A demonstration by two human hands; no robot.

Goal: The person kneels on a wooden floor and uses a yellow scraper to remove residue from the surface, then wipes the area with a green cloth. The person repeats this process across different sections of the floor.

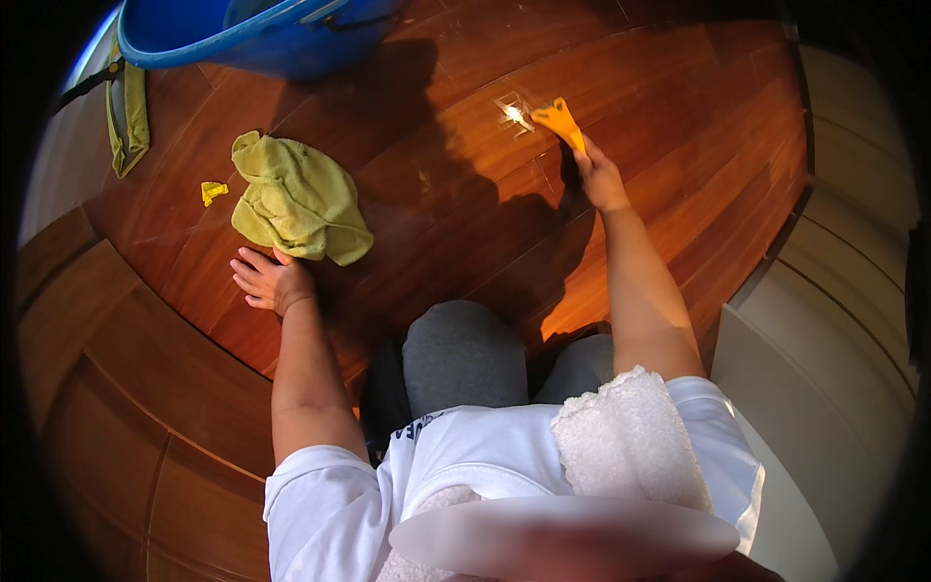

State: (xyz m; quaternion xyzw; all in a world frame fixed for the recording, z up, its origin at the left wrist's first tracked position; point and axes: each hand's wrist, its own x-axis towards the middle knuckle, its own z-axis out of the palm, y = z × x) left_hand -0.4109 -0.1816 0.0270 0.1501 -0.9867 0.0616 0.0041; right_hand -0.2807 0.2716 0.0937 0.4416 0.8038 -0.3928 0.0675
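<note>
My right hand (602,178) grips the handle end of a yellow-orange plastic scraper (561,124), its wide end towards a bright whitish patch (515,114) on the wooden floor (465,182). Whether the scraper touches the floor cannot be told. On the left, my left hand (273,282) rests on the floor with spread fingers, holding nothing; its thumb is by the lower edge of a crumpled yellow-green cloth (298,200). A small bright yellow piece (214,192) lies left of that cloth.
A blue plastic bucket (291,54) stands at the upper left. Left of it lies a green strap or folded cloth (131,120). Brown wooden panels (174,378) border the floor at the lower left, pale panels (836,313) at the right. My shadow falls across the floor.
</note>
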